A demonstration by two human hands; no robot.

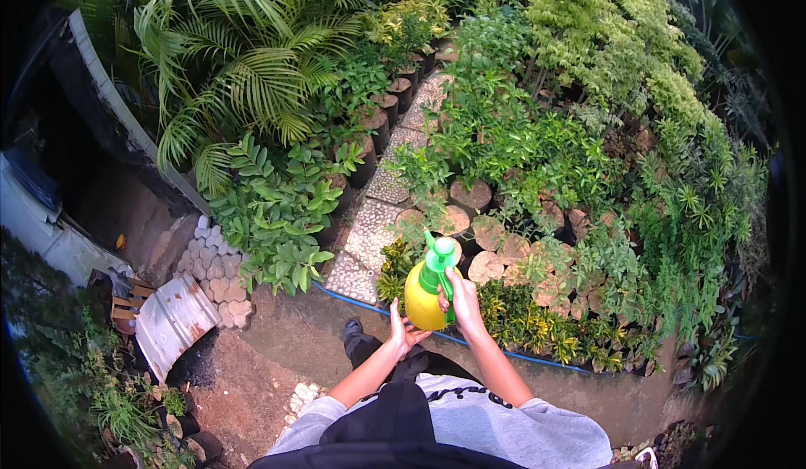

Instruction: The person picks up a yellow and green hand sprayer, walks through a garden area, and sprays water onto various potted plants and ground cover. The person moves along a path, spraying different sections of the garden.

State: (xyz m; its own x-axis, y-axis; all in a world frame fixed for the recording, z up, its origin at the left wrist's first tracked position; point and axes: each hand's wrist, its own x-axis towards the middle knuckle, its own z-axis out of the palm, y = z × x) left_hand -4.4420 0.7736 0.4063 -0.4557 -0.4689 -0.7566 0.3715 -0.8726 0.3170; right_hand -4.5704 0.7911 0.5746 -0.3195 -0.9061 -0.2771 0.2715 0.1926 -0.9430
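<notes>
A yellow hand-pump spray bottle (pixel 420 299) with a green pump top and nozzle is held upright in front of my body, above the path edge. My right hand (pixel 463 299) is wrapped around its green handle. Low on the bottle's left side, my left hand (pixel 403 335) cups the base, palm turned up and fingers partly under it. The nozzle points up and away to the left, towards potted plants (pixel 471 197). The bottle hides some low yellow-green shrubs (pixel 535 327) behind it.
A pebbled slab path (pixel 371 226) runs away between rows of bagged plants. A blue hose (pixel 352 301) lies along the bed's edge. To the left are a leafy shrub (pixel 277 211), hexagonal pavers (pixel 217 267) and a rusty bent metal sheet (pixel 176 324). Palm fronds (pixel 252 85) overhang behind.
</notes>
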